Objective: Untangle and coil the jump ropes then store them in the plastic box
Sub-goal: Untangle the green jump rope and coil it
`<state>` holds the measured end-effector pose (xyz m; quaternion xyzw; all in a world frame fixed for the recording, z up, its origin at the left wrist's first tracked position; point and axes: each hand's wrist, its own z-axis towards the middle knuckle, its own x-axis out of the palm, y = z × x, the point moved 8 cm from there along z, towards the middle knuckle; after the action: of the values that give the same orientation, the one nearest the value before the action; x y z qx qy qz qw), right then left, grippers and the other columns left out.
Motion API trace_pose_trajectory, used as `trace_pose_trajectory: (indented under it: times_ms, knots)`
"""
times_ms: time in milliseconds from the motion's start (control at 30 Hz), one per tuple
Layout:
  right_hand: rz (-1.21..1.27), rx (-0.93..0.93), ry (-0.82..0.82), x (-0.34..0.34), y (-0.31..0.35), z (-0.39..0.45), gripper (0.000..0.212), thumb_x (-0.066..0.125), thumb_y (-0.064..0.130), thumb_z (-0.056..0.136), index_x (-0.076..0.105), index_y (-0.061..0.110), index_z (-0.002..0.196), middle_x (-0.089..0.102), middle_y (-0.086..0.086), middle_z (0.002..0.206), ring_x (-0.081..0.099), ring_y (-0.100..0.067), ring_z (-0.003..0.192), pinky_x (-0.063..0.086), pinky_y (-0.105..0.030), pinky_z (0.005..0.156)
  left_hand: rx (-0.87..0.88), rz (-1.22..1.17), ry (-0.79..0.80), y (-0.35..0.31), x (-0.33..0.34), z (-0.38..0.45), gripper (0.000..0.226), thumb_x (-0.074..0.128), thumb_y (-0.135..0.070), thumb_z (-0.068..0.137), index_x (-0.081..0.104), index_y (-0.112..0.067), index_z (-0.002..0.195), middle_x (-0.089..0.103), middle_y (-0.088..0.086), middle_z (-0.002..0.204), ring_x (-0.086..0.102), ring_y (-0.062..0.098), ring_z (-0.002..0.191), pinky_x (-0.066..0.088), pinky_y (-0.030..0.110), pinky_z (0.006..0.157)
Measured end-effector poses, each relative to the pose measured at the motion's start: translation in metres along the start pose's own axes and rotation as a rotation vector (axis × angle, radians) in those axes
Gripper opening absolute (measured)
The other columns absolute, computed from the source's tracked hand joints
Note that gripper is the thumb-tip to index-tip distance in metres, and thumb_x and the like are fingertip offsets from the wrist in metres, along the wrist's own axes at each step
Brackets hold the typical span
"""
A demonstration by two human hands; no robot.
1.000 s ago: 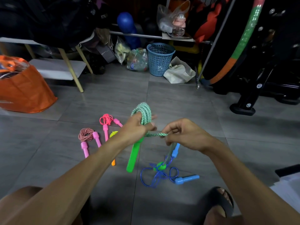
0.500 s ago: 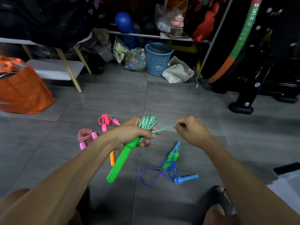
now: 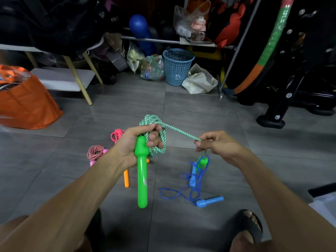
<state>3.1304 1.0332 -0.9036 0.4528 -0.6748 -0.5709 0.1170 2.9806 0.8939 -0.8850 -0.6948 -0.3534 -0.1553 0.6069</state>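
My left hand [image 3: 135,145] grips the coiled green-and-white jump rope [image 3: 160,135] together with its green handle [image 3: 142,177], which points down toward me. A taut strand runs from the coil to my right hand [image 3: 216,144], which pinches it. Below that hand the rope's second green handle [image 3: 202,161] hangs, caught in the loose blue jump rope [image 3: 190,191] that lies on the floor with its blue handle [image 3: 209,201]. A white plastic box [image 3: 325,204] shows at the right edge.
On the grey tile floor left of my hands lie a coiled red-white rope with pink handles [image 3: 95,151], a pink rope [image 3: 117,134] and an orange handle [image 3: 126,179]. An orange bag [image 3: 25,104], a blue basket [image 3: 177,66] and black gym equipment [image 3: 283,99] ring the floor. My sandalled foot [image 3: 249,226] is at the bottom right.
My left hand turned so the green handle points down toward me. My right hand moved rightward, drawing the strand taut and lifting the second green handle off the floor.
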Motion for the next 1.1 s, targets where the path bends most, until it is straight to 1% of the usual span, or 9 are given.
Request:
trace_pose_trajectory:
  times_ms: [167,300,400,533,700,767,867,933,1100]
  knots:
    - [-0.189,-0.002,-0.101,-0.015,-0.013,0.005,0.024,0.063,0.027,0.089,0.066,0.013,0.070,0.066,-0.006,0.068,0.056,-0.010,0.062,0.045,-0.023,0.070,0.008,-0.104,0.148,0.003,0.005,-0.002,0.020,0.077,-0.021,0.062,0.070,-0.009,0.077,0.045,-0.005,0.049,0.041,0.006,0.037,0.052,0.027,0.060]
    - [0.104,-0.015,-0.064,-0.009,-0.004,0.006,0.020,0.053,0.020,0.096,0.066,0.010,0.084,0.070,-0.007,0.072,0.065,-0.004,0.058,0.050,-0.017,0.064,0.032,-0.028,0.042,-0.002,0.001,0.001,0.016,0.059,-0.018,0.078,0.069,-0.008,0.084,0.041,-0.004,0.049,0.038,0.008,0.037,0.052,0.028,0.059]
    - [-0.068,-0.006,-0.093,-0.015,-0.007,0.006,0.020,0.057,0.014,0.093,0.066,0.010,0.077,0.067,-0.001,0.059,0.060,-0.005,0.048,0.052,-0.021,0.059,-0.011,0.096,-0.027,0.001,-0.001,0.001,0.016,0.050,-0.015,0.080,0.062,-0.006,0.085,0.041,-0.002,0.050,0.036,0.009,0.038,0.051,0.028,0.058]
    - [-0.046,-0.038,-0.021,-0.002,0.000,0.004,0.018,0.056,0.021,0.094,0.069,0.011,0.086,0.070,-0.002,0.066,0.059,-0.002,0.055,0.049,-0.019,0.063,-0.074,0.129,-0.077,0.012,-0.006,0.001,0.010,0.055,-0.015,0.077,0.060,-0.006,0.080,0.045,-0.001,0.051,0.038,0.010,0.038,0.052,0.027,0.057]
    - [-0.028,-0.112,-0.121,0.002,0.014,0.006,0.023,0.053,0.023,0.096,0.068,0.011,0.084,0.038,0.004,0.048,0.036,-0.007,0.042,0.032,-0.015,0.045,-0.165,0.132,0.115,0.022,0.007,-0.003,0.012,0.063,-0.020,0.076,0.065,-0.008,0.075,0.045,0.000,0.051,0.040,0.009,0.038,0.051,0.028,0.058]
    - [-0.253,-0.165,-0.199,0.000,0.021,0.010,0.028,0.054,0.027,0.094,0.069,0.008,0.079,0.036,0.006,0.050,0.035,-0.005,0.046,0.031,-0.018,0.048,-0.175,0.118,0.258,0.026,0.018,-0.007,0.023,0.078,-0.024,0.065,0.072,-0.009,0.083,0.048,-0.001,0.052,0.043,0.009,0.038,0.052,0.029,0.059]
    - [-0.545,-0.208,-0.078,0.021,0.019,0.012,0.038,0.056,0.028,0.092,0.058,0.002,0.065,0.036,-0.001,0.054,0.034,-0.012,0.052,0.032,-0.030,0.056,-0.140,0.057,0.317,0.024,0.025,-0.009,0.054,0.083,-0.023,0.061,0.069,-0.010,0.112,0.052,-0.001,0.057,0.045,0.008,0.041,0.052,0.029,0.062]
    - [-0.577,-0.235,0.035,0.040,0.021,0.005,0.041,0.056,0.026,0.092,0.047,0.007,0.057,0.041,-0.005,0.056,0.042,-0.009,0.050,0.037,-0.030,0.056,-0.079,0.015,0.273,0.017,0.023,-0.005,0.070,0.084,-0.021,0.060,0.060,-0.010,0.125,0.055,0.000,0.061,0.045,0.008,0.043,0.052,0.029,0.064]
    - [-0.425,-0.324,0.150,0.061,0.030,-0.010,0.037,0.059,0.022,0.091,0.053,0.001,0.061,0.049,0.002,0.052,0.040,-0.002,0.048,0.036,-0.025,0.054,0.026,-0.034,0.126,-0.001,0.010,0.003,0.082,0.083,-0.020,0.059,0.051,-0.014,0.134,0.055,-0.002,0.063,0.045,0.007,0.044,0.053,0.026,0.066]
